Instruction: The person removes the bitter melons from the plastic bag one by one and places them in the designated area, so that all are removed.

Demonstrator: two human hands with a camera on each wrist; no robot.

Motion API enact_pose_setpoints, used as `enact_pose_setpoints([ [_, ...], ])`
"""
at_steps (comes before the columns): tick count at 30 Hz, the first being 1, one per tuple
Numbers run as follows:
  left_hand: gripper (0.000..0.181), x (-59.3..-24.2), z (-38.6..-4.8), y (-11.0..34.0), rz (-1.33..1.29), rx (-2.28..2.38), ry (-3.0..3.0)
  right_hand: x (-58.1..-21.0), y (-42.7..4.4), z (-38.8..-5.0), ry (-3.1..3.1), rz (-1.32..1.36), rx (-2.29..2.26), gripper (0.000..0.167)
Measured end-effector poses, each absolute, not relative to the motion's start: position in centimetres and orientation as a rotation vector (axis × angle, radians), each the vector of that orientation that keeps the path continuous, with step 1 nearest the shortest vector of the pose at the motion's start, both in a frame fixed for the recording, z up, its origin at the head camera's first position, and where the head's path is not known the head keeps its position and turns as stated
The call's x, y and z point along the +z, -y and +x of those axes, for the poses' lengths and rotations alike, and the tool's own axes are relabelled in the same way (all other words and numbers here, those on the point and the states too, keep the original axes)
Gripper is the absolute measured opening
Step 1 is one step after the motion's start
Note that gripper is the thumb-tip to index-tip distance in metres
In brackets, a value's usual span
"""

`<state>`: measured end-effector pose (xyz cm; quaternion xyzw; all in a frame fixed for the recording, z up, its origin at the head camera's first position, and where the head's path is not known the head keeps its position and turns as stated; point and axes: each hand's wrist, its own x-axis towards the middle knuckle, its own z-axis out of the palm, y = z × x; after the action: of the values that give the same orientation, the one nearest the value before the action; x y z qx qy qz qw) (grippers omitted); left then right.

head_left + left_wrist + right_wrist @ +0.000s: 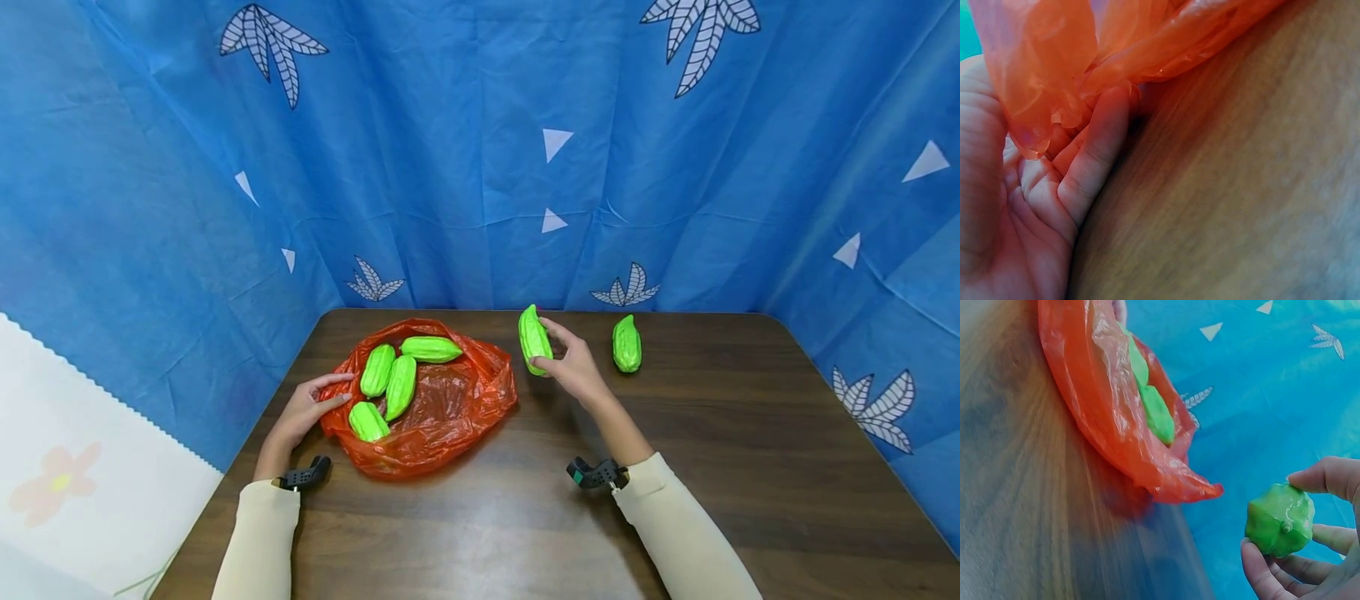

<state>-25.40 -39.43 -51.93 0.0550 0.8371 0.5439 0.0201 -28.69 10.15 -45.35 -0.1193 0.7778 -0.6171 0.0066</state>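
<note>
A red plastic bag (450, 446) lies spread open on the table, with several bright green ridged gourds inside, one of them a long gourd (401, 387) near the middle. At the bag's left edge, my left hand (303, 408) holds the rim; the left wrist view shows the thin plastic (1041, 69) between thumb and fingers. To the right of the bag, my right hand (576, 367) grips another green gourd (534, 337) above the table. In the right wrist view, thumb and fingertips pinch this gourd (1280, 520) from opposite sides, its nubbed end towards the camera.
One more green gourd (627, 344) lies by itself on the dark wooden table (750, 433), right of my right hand. A blue patterned curtain (480, 150) hangs behind the table and along its sides. White cloth (90, 467) shows at the lower left.
</note>
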Motion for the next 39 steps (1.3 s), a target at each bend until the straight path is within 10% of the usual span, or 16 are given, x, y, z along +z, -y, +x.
enact_pose_setpoints([
  [39,0.048,-51.6,-25.0,39.0,0.201,1.743,-2.552,-48.0,-14.4,-30.7,-2.432,-0.073,-1.981,0.076],
])
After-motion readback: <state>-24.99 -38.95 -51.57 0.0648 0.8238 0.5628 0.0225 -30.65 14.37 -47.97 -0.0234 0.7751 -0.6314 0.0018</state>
